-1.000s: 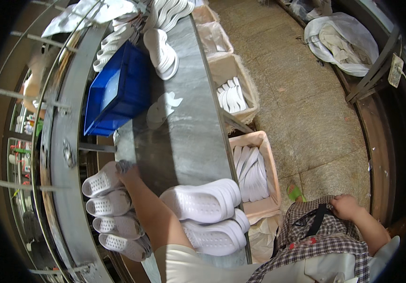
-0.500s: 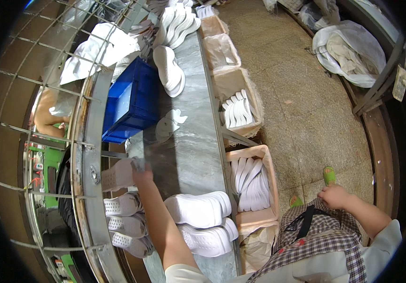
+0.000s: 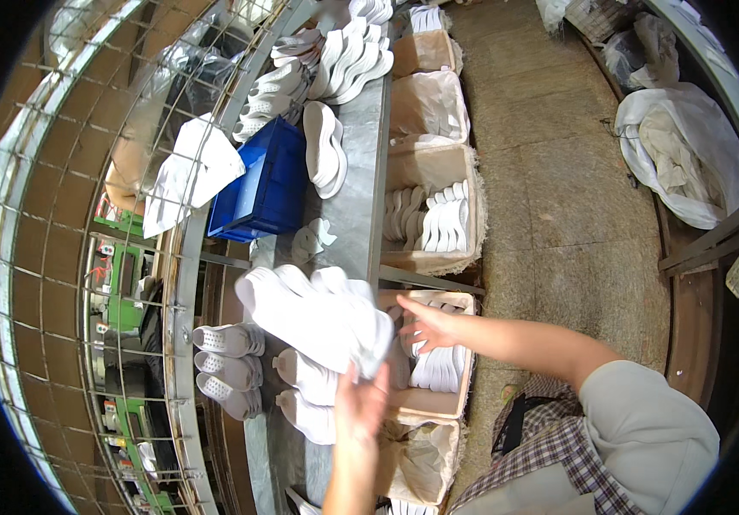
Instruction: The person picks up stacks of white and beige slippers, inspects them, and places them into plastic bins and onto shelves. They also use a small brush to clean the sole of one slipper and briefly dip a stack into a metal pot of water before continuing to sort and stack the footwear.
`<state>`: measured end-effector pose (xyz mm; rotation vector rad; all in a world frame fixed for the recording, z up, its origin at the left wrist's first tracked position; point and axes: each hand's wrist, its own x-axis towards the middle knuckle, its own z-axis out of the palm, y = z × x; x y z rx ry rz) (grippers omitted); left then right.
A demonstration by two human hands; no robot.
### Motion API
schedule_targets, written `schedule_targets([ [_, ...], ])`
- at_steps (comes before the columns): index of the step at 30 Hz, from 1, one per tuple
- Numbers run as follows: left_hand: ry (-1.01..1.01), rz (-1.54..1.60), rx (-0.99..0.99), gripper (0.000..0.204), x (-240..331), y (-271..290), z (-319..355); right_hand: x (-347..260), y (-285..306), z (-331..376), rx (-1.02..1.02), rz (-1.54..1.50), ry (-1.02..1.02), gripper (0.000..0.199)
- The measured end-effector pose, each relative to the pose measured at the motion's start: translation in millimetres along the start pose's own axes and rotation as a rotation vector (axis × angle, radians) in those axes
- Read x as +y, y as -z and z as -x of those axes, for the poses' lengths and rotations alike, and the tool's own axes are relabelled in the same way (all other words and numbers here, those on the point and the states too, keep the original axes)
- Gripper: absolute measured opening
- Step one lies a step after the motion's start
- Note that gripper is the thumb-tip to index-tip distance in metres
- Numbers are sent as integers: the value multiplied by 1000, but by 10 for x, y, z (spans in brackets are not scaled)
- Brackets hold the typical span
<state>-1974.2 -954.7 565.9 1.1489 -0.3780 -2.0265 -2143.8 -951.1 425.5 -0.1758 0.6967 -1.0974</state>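
My left hand (image 3: 361,399) grips the near end of a stack of white shoe soles (image 3: 309,313), held tilted above the table and slightly blurred. Over the edge of a pinkish bin (image 3: 470,343), my right hand (image 3: 425,326) is open with fingers spread, next to the stack and apart from it. White soles (image 3: 438,369) lie in that bin below the hand. Beneath the held stack, more white soles (image 3: 305,421) rest on the grey table (image 3: 288,468). Left of them stand several perforated white shoes (image 3: 228,369) in rows.
A blue crate (image 3: 262,184) stands on the table, with white soles (image 3: 325,150) beside it and white scraps (image 3: 311,240) nearer. Bins (image 3: 475,206) line the table's right side. Wire mesh (image 3: 86,257) borders the left. A white sack (image 3: 683,154) sits across the floor.
My left hand has left the table's far-left side and now holds the sole stack. My right hand has moved from my apron to above the bin and opened. The view has shifted.
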Motion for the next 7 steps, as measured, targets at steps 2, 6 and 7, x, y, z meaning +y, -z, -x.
schedule_targets([
  [2,-27,-169,1,41,-398,8,372,-82,-146,82,-246,-431,-134,79],
  [6,-44,-390,-60,58,-1044,77,872,64,7,595,-573,-397,137,56],
  [7,30,-439,-149,70,-1117,100,946,58,62,679,-542,-347,185,59],
])
